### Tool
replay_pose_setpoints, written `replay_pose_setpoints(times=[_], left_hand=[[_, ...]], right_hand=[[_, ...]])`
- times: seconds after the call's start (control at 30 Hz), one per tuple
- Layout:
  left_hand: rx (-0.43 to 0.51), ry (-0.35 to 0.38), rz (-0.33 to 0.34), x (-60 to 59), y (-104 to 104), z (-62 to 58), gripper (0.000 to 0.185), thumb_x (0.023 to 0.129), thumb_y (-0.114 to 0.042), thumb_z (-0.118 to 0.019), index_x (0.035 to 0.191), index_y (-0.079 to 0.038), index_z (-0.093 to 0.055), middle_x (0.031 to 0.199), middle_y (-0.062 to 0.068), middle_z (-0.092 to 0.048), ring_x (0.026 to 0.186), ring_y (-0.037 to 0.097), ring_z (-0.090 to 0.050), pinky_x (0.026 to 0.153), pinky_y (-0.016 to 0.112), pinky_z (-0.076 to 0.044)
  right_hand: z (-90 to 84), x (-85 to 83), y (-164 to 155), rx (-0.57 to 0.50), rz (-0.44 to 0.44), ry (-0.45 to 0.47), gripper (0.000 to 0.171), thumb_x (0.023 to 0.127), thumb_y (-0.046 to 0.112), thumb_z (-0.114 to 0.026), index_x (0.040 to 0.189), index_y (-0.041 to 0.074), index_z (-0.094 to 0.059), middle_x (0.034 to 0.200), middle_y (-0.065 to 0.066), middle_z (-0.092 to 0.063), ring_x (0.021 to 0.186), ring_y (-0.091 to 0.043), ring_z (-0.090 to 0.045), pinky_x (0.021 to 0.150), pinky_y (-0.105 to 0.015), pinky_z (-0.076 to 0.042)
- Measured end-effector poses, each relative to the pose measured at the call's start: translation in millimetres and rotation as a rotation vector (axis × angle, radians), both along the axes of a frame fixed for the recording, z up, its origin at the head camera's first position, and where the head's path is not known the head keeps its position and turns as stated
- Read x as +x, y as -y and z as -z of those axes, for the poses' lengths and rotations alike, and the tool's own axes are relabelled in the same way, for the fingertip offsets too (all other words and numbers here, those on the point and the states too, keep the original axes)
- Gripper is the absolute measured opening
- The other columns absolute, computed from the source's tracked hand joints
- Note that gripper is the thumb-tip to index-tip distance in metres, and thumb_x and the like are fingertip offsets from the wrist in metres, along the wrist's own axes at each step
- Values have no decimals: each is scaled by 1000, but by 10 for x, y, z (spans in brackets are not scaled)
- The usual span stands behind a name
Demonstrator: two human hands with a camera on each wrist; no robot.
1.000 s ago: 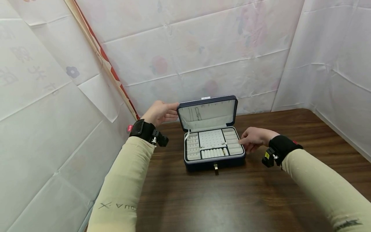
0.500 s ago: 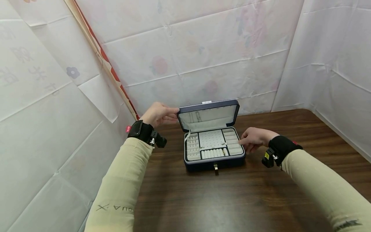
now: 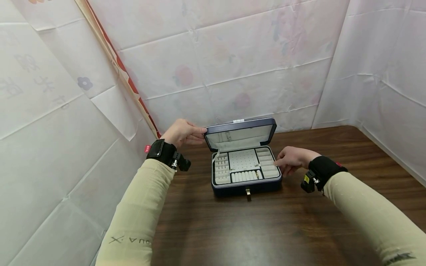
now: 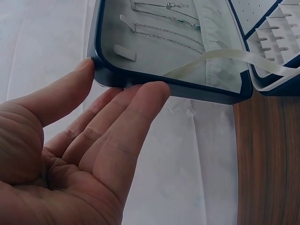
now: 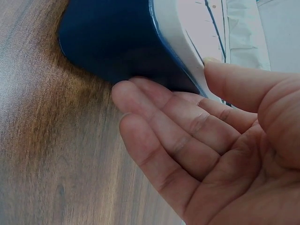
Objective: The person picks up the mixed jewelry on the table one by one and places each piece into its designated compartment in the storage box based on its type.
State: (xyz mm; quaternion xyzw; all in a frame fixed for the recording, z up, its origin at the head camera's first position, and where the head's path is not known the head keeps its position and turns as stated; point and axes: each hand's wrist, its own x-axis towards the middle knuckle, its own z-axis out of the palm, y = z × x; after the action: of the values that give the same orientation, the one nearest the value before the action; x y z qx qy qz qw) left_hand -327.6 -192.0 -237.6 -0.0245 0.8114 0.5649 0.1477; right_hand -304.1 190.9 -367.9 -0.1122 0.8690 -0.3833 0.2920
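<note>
A navy jewelry box (image 3: 247,190) with a pale lining stands on the table, its lid (image 3: 239,127) raised and leaning forward. My left hand (image 3: 186,132) is at the lid's left side: in the left wrist view the thumb touches the outer corner and the straight fingers lie along the side edge. Chain necklaces (image 4: 168,35) hang inside the lid, and a white ribbon (image 4: 234,55) links lid and base. At the right side of the base, my right hand (image 3: 293,159) grips the wall, thumb on the rim and fingers against the outer side.
Inside the base are ring rolls (image 3: 244,176), an earring panel (image 3: 242,159) and small compartments (image 3: 267,162). A gold clasp (image 3: 248,192) hangs at the front. White sheeting (image 3: 213,66) stands behind the wooden table (image 3: 253,232) and along both sides.
The lid has tilted forward and down, with my left hand moving slightly down along with it. The base and my right hand have stayed in place.
</note>
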Motion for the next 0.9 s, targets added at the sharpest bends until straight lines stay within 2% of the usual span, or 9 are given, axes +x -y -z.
replay_pose_setpoints(times=[0.27, 0.57, 0.77, 0.9], left_hand=[[-39, -4, 10, 44, 5, 11, 37, 91, -12, -78, 122, 6, -68, 119, 21, -69, 114, 39, -69, 96, 46, -56], [-75, -13, 43, 111, 41, 82, 33, 89, -13, -81, 116, 5, -72, 123, 15, -65, 103, 33, -74, 96, 44, -56], [-49, -6, 20, 199, 35, 125, 32, 89, -11, -81, 117, 3, -72, 129, 17, -64, 108, 35, -72, 92, 42, -58], [-24, -7, -6, 259, 17, 170, 33, 88, -10, -81, 117, 2, -72, 130, 14, -62, 104, 33, -74, 91, 42, -58]], right_hand=[[4, -9, 1, -1, 3, 3, 29, 104, 24, -60, 109, -3, -69, 87, -8, -74, 79, -22, -73, 72, -38, -60], [-5, -9, -1, -6, -7, -11, 30, 104, 25, -60, 110, -3, -68, 88, -7, -74, 80, -22, -73, 72, -38, -60], [2, -14, 0, -9, 3, -6, 30, 104, 25, -60, 111, -3, -67, 89, -8, -74, 81, -22, -74, 73, -38, -60], [6, -17, -6, -14, 1, -4, 32, 104, 25, -60, 116, -5, -66, 90, -8, -75, 82, -23, -74, 74, -39, -60]])
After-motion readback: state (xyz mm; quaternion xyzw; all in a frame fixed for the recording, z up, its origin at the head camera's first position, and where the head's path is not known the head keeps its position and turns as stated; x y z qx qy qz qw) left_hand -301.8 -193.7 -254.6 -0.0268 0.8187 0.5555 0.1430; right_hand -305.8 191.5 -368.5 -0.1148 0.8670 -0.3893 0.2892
